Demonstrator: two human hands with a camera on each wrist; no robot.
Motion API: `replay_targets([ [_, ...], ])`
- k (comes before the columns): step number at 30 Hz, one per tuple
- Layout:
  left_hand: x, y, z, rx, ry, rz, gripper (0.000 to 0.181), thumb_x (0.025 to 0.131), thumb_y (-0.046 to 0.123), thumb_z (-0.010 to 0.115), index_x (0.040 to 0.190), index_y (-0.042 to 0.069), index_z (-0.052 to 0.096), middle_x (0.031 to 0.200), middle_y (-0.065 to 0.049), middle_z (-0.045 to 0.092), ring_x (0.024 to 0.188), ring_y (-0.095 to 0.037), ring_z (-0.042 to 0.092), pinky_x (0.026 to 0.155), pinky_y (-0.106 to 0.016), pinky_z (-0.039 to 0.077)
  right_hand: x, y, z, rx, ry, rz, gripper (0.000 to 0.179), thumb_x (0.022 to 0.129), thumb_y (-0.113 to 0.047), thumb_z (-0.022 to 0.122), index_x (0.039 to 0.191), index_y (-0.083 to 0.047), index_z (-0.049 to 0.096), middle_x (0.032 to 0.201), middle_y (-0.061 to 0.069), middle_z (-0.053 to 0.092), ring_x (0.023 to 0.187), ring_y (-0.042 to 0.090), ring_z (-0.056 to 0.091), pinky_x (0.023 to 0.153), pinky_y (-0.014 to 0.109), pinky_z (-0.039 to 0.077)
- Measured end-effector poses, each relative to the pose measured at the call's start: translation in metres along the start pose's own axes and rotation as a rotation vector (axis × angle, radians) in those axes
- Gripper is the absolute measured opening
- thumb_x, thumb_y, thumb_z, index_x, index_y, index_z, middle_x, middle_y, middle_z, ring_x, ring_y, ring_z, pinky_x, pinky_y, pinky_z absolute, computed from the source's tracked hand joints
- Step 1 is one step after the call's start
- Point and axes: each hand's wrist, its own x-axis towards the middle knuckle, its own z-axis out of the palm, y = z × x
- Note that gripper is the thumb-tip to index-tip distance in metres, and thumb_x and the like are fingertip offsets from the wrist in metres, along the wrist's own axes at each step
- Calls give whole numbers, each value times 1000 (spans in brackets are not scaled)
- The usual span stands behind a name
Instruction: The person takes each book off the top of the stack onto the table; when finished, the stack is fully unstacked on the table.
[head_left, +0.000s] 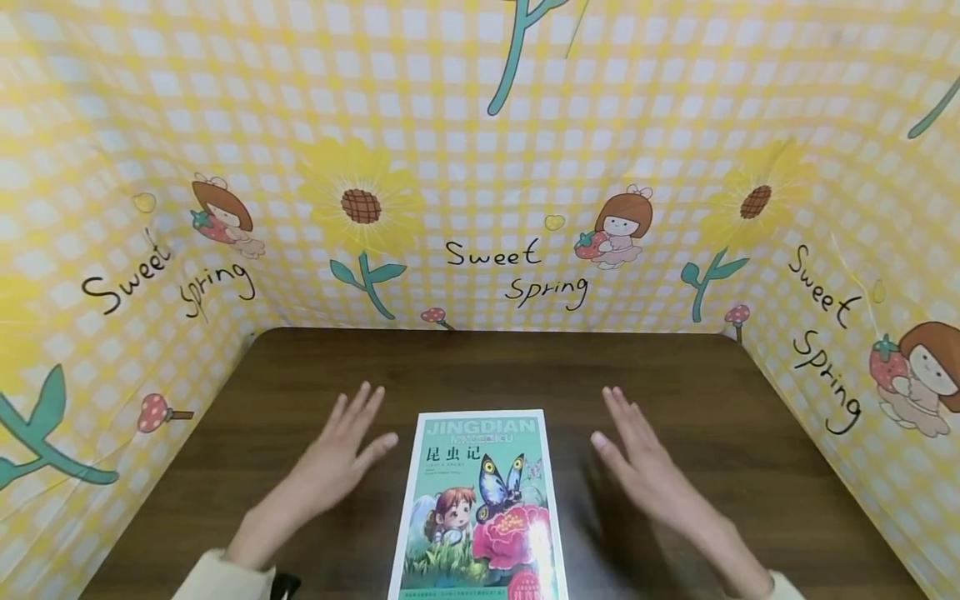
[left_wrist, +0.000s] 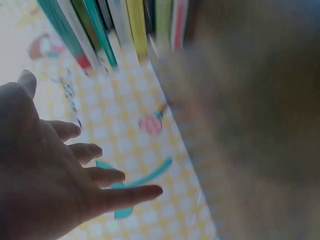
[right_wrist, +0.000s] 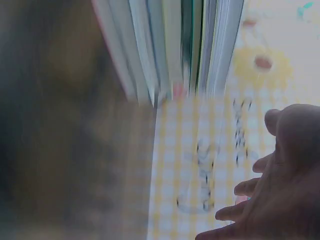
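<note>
A paperback book (head_left: 480, 500) with a green cover, a butterfly and a red flower lies face up in the middle of the head view, its near edge cut off at the bottom. In the left wrist view a pile of several books (left_wrist: 135, 30) shows its coloured spines; in the right wrist view the pile (right_wrist: 172, 50) shows mostly pale edges. My left hand (head_left: 337, 462) hovers left of the book, fingers spread and apart from it. Over on the right, my right hand (head_left: 652, 471) is likewise extended, a gap between it and the book. Both hands hold nothing.
The dark brown wooden table (head_left: 480, 367) has rounded far corners. A yellow checked cloth (head_left: 480, 167) printed with sunflowers and "Sweet Spring" walls it in at the back and both sides. A dark band (head_left: 285, 585) circles the left wrist at the sleeve.
</note>
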Motion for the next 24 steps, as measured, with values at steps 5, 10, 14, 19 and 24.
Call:
replay_targets([
  [5, -46, 23, 20, -207, -41, 34, 70, 100, 43, 46, 156, 27, 7, 160, -6, 5, 144, -41, 6, 99, -72, 20, -34, -22, 27, 175, -13, -33, 65, 103, -32, 45, 156, -32, 7, 162, 1, 5, 145, 37, 8, 104, 71, 14],
  [10, -71, 33, 35, -398, -175, -14, 74, 100, 36, 51, 157, 22, 6, 160, -12, 6, 143, -43, 8, 99, -74, 20, -51, -37, 44, 273, -136, 88, 65, 102, -40, 44, 153, -42, 4, 162, -6, 1, 146, 32, 5, 104, 71, 16],
  [14, -76, 36, 43, -520, -250, -102, 77, 99, 38, 53, 157, 18, 6, 160, -18, 7, 141, -47, 12, 99, -72, 25, -59, -46, 53, 339, -229, 160, 65, 101, -46, 43, 152, -45, 4, 162, -6, 0, 146, 33, 5, 103, 72, 18],
  [19, -79, 37, 52, -571, -205, -176, 77, 97, 40, 55, 156, 21, 10, 160, -17, 12, 138, -47, 22, 95, -67, 35, -65, -52, 61, 391, -232, 156, 66, 100, -45, 47, 154, -36, 11, 162, -6, 4, 145, 29, 9, 104, 67, 25],
  [24, -79, 42, 61, -623, -161, -222, 76, 96, 41, 57, 156, 23, 15, 159, -15, 16, 136, -44, 29, 93, -59, 40, -67, -56, 62, 352, -225, 218, 73, 96, -53, 50, 155, -32, 13, 162, -7, 5, 145, 31, 13, 102, 68, 28],
])
